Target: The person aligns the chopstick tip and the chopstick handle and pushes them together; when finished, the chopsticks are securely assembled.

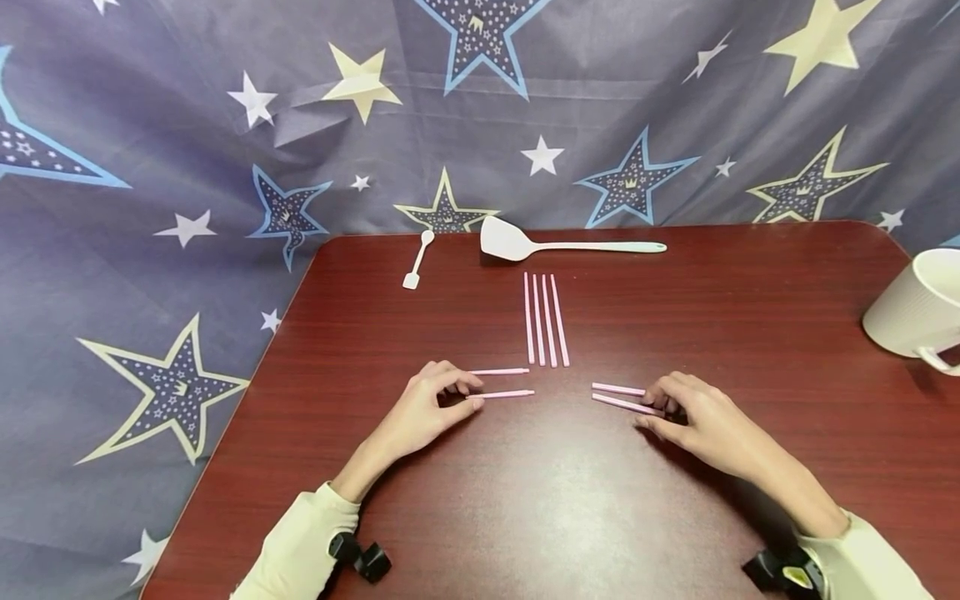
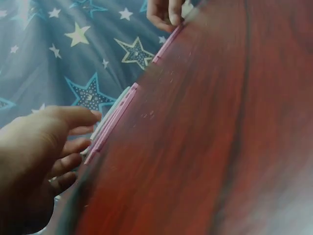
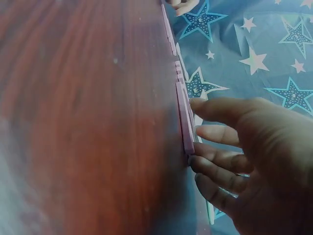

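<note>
Two thin pink rods [image 1: 501, 394] with narrower tips lie at the ends of my left hand's [image 1: 429, 406] fingers. Its thumb and fingers are spread apart at their near ends; whether they touch is hard to tell. At the right, two more pink rods [image 1: 618, 404] lie side by side. My right hand [image 1: 693, 417] rests with loosely bent, parted fingers at their outer ends, partly covering them. Between and beyond the hands, several pink rods [image 1: 545, 321] lie in a row, pointing away from me. In the right wrist view, a pink rod [image 3: 185, 120] lies beside the thumb and fingertips.
A white spatula [image 1: 510, 240] with a pale blue handle end lies along the table's [image 1: 712, 317] far edge. Left of it is a small white double-ended scoop [image 1: 418, 260]. A white mug [image 1: 915, 304] stands at the right. Behind hangs a star-patterned cloth [image 1: 315, 158].
</note>
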### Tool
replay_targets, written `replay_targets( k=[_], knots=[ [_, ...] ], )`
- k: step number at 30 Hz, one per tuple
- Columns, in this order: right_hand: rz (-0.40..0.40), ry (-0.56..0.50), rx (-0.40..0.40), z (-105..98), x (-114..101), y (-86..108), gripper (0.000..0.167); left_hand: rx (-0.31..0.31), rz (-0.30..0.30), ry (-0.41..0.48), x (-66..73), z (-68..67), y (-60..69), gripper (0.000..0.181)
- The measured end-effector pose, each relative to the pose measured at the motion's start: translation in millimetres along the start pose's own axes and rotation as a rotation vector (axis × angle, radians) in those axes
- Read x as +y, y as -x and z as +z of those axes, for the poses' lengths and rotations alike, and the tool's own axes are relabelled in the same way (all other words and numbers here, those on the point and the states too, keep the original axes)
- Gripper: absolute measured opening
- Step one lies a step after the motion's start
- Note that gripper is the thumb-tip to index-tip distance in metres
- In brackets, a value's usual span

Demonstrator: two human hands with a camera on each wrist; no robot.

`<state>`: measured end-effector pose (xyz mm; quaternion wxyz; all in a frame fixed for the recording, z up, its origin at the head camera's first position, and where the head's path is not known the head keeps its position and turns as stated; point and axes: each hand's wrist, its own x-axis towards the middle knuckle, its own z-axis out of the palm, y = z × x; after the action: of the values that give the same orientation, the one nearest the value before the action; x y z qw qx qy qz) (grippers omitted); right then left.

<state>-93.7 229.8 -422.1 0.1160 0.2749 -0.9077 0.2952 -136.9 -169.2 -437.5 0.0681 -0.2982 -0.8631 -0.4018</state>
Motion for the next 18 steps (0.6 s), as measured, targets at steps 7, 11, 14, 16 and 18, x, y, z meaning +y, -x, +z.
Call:
replay_targets(
  k=[7,11,14,16,18],
  knots=[
    [-0.027,0.012,0.032,4.3,2.8,1.9,0.026,0.005,0.019,-0.070,-0.1,6.2,6.0,0.019],
    [-0.036,0.013,0.050,7.2,3.0,1.9,0.024,0.022,0.030,-0.121,-0.5,6.9,7.0,0.017],
    [-0.039,0.012,0.054,8.1,3.3,2.2,0.024,0.030,0.032,-0.135,-1.4,7.4,7.5,0.015],
    [-0.037,0.010,0.053,8.5,3.2,2.2,0.024,0.031,0.031,-0.135,-1.9,7.6,7.5,0.014],
    [-0.037,0.009,0.051,8.7,3.4,2.4,0.024,0.029,0.021,-0.131,-2.2,8.1,7.6,0.014]
  ],
)
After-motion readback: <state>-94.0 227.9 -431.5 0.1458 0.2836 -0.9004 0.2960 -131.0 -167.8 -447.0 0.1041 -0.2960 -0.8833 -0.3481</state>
